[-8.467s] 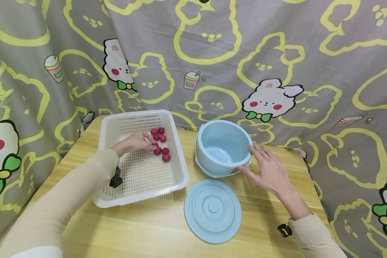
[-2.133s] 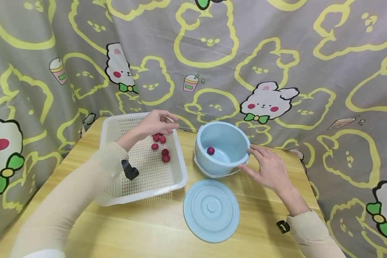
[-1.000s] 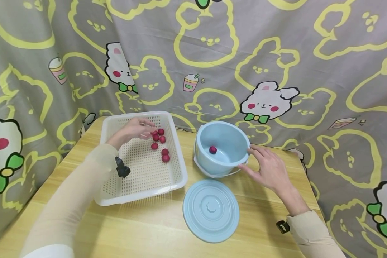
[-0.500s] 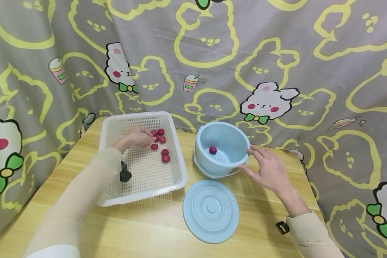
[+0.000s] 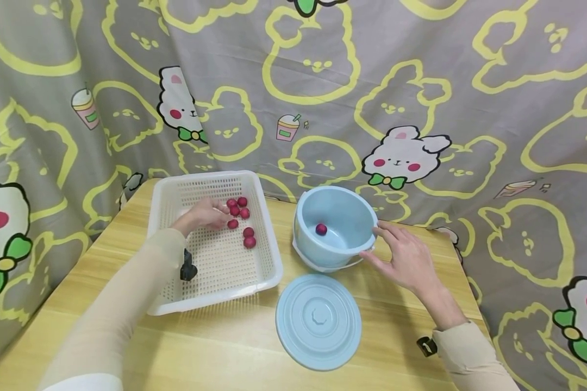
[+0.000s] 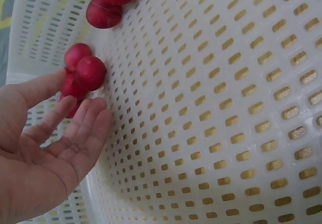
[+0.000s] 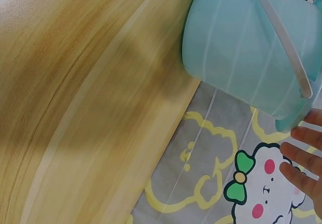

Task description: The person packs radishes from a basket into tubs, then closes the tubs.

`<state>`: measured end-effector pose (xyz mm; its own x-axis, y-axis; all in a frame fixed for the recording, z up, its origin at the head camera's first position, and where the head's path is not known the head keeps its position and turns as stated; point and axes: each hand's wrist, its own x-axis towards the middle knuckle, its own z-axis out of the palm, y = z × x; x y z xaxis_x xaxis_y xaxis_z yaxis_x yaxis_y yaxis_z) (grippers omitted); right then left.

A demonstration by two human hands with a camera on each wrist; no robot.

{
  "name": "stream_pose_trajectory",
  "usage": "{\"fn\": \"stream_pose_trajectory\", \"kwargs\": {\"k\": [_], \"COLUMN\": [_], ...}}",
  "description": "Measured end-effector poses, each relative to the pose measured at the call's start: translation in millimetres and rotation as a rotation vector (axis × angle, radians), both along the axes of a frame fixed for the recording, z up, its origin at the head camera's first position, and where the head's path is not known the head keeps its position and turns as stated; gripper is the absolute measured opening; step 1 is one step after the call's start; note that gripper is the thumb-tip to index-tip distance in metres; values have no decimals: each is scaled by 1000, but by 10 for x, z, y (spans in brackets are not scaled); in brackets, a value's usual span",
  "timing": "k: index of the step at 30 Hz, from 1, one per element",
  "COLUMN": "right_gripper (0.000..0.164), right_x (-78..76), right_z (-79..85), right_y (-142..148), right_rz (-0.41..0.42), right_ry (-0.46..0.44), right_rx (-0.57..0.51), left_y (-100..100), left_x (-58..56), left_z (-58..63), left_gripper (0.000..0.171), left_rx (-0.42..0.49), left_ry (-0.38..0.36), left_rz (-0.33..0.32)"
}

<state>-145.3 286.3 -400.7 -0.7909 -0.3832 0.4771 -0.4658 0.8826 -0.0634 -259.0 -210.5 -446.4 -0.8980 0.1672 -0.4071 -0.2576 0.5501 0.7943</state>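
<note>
Several small round red radishes [image 5: 244, 213] lie in a white perforated plastic basket [image 5: 269, 255]. My left hand [image 5: 208, 213] is low inside the basket, beside the radishes. In the left wrist view its fingers [image 6: 83, 133] are extended close to a cluster of radishes [image 6: 90, 73], nothing gripped; whether a fingertip touches one I cannot tell. One radish [image 5: 321, 229] lies on the bottom of a light blue bucket [image 5: 323, 247]. At the bucket's right rim rests my right hand [image 5: 406, 258], fingers spread; the right wrist view shows its fingertips [image 7: 297, 153] near the rim.
A round blue lid [image 5: 318, 321] lies flat on the wooden table [image 5: 215, 347], in front of the bucket. The bucket's white handle [image 7: 282, 32] hangs down its side. Behind the table hangs a grey patterned curtain [image 5: 323, 125].
One radish has gone from the basket into the bucket. My left hand, earlier raised over the basket's far right rim, has come back down beside the radishes. The right hand has stayed at the bucket.
</note>
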Motion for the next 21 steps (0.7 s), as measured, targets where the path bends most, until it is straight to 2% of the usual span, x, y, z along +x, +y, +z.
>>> {"fn": "stream_pose_trajectory", "kwargs": {"k": [12,21], "right_gripper": [67,67], "right_x": [15,5], "right_z": [1,-16], "right_y": [5,-1], "right_rz": [-10,-8], "right_ry": [-15,-12], "right_rx": [-14,-11], "left_y": [63,131], "left_x": [-47,-41], "left_z": [-81,-71], "left_gripper": [41,37], "left_rx": [-10,-15], "left_ry": [-11,-29], "left_rz": [9,-43]}}
